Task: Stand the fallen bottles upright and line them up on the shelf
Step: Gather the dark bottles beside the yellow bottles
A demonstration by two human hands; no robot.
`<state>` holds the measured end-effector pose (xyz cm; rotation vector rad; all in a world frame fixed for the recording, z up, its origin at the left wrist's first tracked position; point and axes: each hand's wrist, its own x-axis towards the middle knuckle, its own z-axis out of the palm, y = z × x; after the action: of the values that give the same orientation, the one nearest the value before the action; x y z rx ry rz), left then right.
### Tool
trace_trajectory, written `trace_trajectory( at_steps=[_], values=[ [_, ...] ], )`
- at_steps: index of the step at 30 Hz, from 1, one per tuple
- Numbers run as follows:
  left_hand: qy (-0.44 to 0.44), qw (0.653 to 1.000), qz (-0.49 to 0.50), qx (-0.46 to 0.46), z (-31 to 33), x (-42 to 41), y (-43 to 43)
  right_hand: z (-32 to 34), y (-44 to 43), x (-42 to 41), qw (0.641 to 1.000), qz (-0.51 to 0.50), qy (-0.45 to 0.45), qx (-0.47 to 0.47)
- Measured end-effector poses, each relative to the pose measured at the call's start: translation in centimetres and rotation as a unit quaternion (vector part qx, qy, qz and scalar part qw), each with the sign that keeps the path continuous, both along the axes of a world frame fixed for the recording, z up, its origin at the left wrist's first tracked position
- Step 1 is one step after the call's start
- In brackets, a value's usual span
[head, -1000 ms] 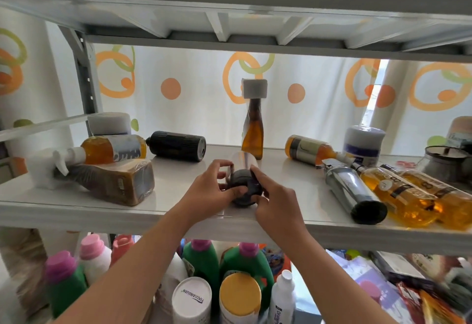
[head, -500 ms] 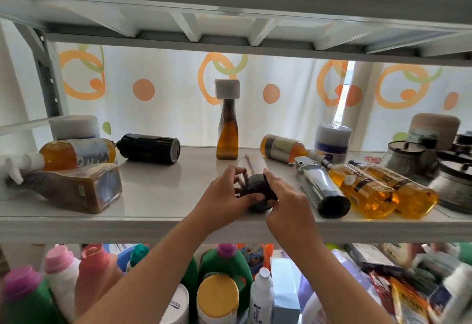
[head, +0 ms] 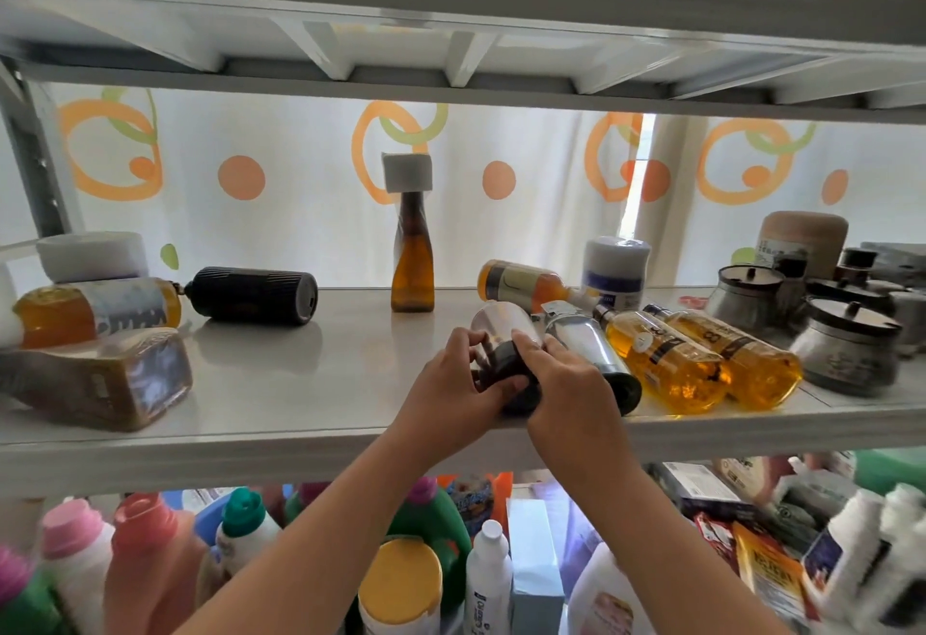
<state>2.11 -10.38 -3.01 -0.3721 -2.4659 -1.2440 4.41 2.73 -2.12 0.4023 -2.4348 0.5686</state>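
- Both the left hand [head: 458, 396] and right hand [head: 568, 391] grip the bottle [head: 501, 331] at its dark cap.
- Long axis runs 6 to 12 o'clock, silver base at 12.

Left hand [head: 451, 394], right hand [head: 571, 396], forearms [head: 320, 532] bare

A white curtain [head: 310, 213] patterned with orange rings and dots filled mid-frame behind a white-capped amber bottle [head: 412, 278] and, at left, a black bottle [head: 253, 295].
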Motion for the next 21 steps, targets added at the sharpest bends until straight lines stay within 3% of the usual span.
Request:
trace_trajectory(
  at_steps=[12,17,21],
  values=[
    [0.006,1.0,0.003,-0.009,-0.9,-0.3,1.3,-0.3,1.7,-0.2,0.999,-0.005,0.031,0.023],
    [0.016,0.999,0.013,-0.031,-1.3,-0.5,1.2,-1.3,2.3,0.3,0.992,-0.104,0.063,0.044],
    [0.07,0.995,-0.002,-0.067,-1.5,-0.7,1.2,-1.8,3.6,0.2,0.988,-0.146,0.014,0.046]
  ],
)
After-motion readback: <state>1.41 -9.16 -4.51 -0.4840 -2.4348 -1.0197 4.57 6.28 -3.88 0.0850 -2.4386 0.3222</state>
